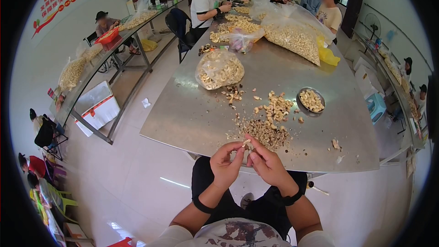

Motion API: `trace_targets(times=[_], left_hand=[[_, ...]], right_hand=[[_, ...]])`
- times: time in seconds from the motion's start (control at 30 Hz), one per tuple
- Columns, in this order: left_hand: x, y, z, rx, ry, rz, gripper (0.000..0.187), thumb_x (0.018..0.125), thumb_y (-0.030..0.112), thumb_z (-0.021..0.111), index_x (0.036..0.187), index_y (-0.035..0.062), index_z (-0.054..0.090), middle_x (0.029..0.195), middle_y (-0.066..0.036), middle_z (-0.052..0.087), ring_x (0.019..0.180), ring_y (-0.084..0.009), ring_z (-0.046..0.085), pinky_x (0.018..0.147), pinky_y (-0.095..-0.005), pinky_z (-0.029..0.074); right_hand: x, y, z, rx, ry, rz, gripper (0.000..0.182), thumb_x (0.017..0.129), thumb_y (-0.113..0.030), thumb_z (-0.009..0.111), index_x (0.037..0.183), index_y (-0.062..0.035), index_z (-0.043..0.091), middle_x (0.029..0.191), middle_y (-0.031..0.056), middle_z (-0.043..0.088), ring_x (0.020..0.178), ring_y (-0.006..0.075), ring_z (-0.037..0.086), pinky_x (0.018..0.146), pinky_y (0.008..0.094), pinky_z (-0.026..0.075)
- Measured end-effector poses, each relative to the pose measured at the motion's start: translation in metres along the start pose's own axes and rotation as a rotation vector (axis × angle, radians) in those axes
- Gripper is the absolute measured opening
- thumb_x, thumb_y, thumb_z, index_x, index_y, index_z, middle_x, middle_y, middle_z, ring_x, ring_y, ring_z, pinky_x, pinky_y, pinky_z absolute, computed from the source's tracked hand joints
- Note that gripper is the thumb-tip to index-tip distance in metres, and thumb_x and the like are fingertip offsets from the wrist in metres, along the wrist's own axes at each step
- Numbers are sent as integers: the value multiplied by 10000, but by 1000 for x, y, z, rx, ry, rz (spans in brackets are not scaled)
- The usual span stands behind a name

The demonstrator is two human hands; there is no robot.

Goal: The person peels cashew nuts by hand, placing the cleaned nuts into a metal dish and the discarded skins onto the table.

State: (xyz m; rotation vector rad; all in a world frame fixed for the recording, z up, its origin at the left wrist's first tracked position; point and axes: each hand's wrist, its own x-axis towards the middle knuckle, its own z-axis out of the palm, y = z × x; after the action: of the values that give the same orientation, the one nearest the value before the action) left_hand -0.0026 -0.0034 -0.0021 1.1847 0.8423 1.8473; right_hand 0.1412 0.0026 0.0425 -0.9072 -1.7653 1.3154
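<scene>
Between the fingertips of both hands is a pale cashew nut (pixel 247 142), held above the table's front edge. My left hand (pixel 227 162) pinches it from one side, thumb and fingers pressed together. My right hand (pixel 267 162) meets it from the other side, its index finger stretched along the nut. Just beyond the hands lies a heap of brown shell crumbs (pixel 267 133). Loose cashews (pixel 278 107) are spread behind the crumbs. A round metal bowl (pixel 323 101) to the right holds more cashews.
The steel table (pixel 183 119) carries a clear bag of cashews (pixel 220 69) at the left and a larger bag (pixel 292 36) farther back. A yellow bag (pixel 327 55) lies beside it. Several people work around the far end. Another long table (pixel 98 66) stands at the left.
</scene>
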Motion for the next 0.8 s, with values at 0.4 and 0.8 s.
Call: trace_targets(times=[0.4, 0.8], left_hand=[[3, -1, -3, 110, -62, 120, 207, 822, -133, 582, 1012, -50, 584, 1016, -123, 621, 951, -170, 608, 869, -288, 492], [5, 1, -3, 90, -88, 101, 217, 810, -129, 600, 1006, -38, 580, 1012, -111, 605, 928, -150, 587, 836, -266, 462]], right_hand=[[-1, -9, -4, 43, -37, 63, 506, 975, -146, 421, 1461, -112, 286, 740, 7, 553, 676, 65, 501, 649, 214, 421], [-1, -16, -5, 13, -55, 67, 506, 971, -124, 416, 1462, -126, 291, 732, 10, 548, 675, 65, 507, 648, 214, 421]])
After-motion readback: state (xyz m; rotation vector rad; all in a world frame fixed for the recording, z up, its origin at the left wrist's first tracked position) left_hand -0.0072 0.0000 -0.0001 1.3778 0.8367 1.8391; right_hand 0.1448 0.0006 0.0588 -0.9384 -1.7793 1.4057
